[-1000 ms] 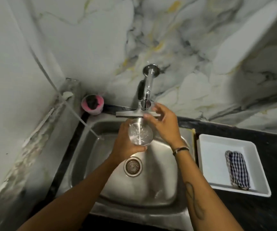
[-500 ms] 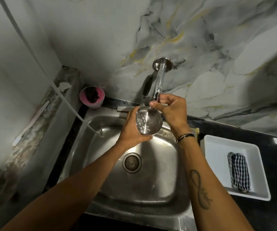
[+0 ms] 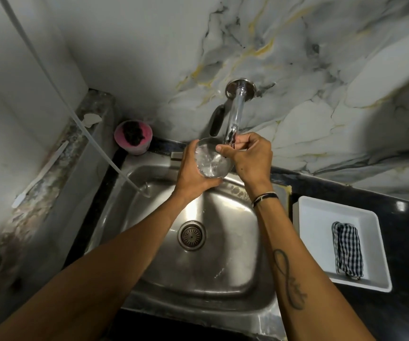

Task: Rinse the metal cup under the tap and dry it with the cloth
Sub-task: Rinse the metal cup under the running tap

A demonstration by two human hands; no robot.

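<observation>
The fingers (image 3: 186, 153) of the left hand (image 3: 191, 173) are wrapped round the far side of the metal cup (image 3: 212, 161), with the thumb curled under its near side, so the cup is gripped firmly. The cup is held over the back of the sink (image 3: 235, 242), right beneath the end of the tap (image 3: 234, 116). Its open mouth is turned up and toward the camera, so its long axis is tilted, base away and down. Water is seen churning and glinting inside it.

The fingers (image 3: 241, 141) of the right hand (image 3: 250, 158) are closed round the lower end of the tap, just beside the cup's rim; the thumb is laid along the rim edge. A dark band (image 3: 265, 199) is worn at the right wrist, and a looping tattoo (image 3: 288, 281) is shown on the forearm; no letters can be read in it.

Below the hands, the round drain (image 3: 191, 235) is seen in the middle of the steel basin. A thin white hose (image 3: 80, 124) is run down from the upper left into the sink's back corner. A pink pot (image 3: 133, 137) holding something dark is stood on the ledge at the far left corner.

To the right, on the black worktop (image 3: 407, 242), a white tray (image 3: 321, 217) is set just beside the sink, and the checked cloth (image 3: 347, 249) is laid folded in it, its length running away from the camera. No brand or label can be made out anywhere.
</observation>
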